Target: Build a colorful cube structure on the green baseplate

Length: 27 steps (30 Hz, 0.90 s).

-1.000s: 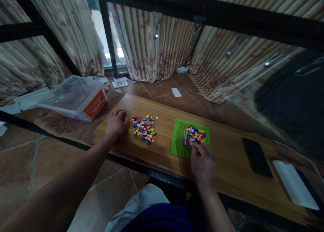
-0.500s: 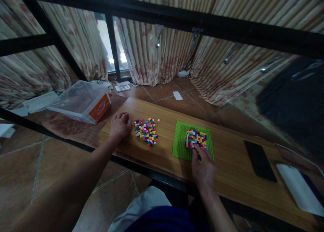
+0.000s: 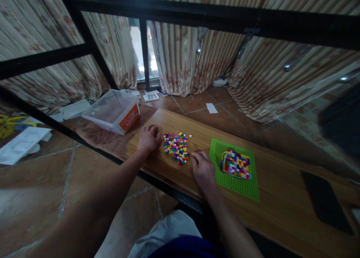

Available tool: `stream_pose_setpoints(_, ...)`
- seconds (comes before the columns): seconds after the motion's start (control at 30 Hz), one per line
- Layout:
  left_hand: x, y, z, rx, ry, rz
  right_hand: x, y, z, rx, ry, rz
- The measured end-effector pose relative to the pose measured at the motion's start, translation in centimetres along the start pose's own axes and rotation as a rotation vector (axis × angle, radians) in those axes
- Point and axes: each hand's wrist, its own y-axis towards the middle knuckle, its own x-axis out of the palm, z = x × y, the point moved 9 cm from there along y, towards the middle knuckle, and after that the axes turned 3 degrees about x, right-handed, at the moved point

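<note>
My left hand (image 3: 149, 138) rests palm down on the wooden board, fingers loosely bent, beside a pile of small coloured toy bricks (image 3: 176, 147). No brick shows in it. My right hand (image 3: 203, 168) is just right of the pile, its fingertips pointing at the pile's edge. Its thumb and fingers are slightly apart, and I see nothing between them. Further right, a block built of many-coloured bricks (image 3: 236, 165) stands on a green studded baseplate (image 3: 234, 188). The right hand is apart from that block.
A clear plastic box (image 3: 105, 111) with an orange label stands behind my left hand. A dark phone-like slab (image 3: 326, 200) lies at the board's right end. A black metal bar (image 3: 213, 16) crosses in front of the curtains. A white tray (image 3: 21, 145) lies at far left.
My right hand has left the brick block and moved left to the pile's right edge. My left hand has stayed in place on the board. The view has turned left.
</note>
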Motion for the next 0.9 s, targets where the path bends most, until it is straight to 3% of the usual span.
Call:
stream_pose_setpoints(0.2, -0.1, -0.2, 0.2, 0.010, -0.015, -0.013, 1.7, 1.2, 0.1, -0.002, -0.059, -0.062)
stream_pose_setpoints(0.57, 0.0, -0.2, 0.2, 0.019, -0.010, -0.010, -0.1, -0.6, 0.9, 0.013, -0.005, 0.023)
stream_pose_setpoints(0.9, 0.0, -0.1, 0.2, 0.007, -0.016, -0.003, 1.9, 0.7, -0.3, 0.023, -0.053, -0.038)
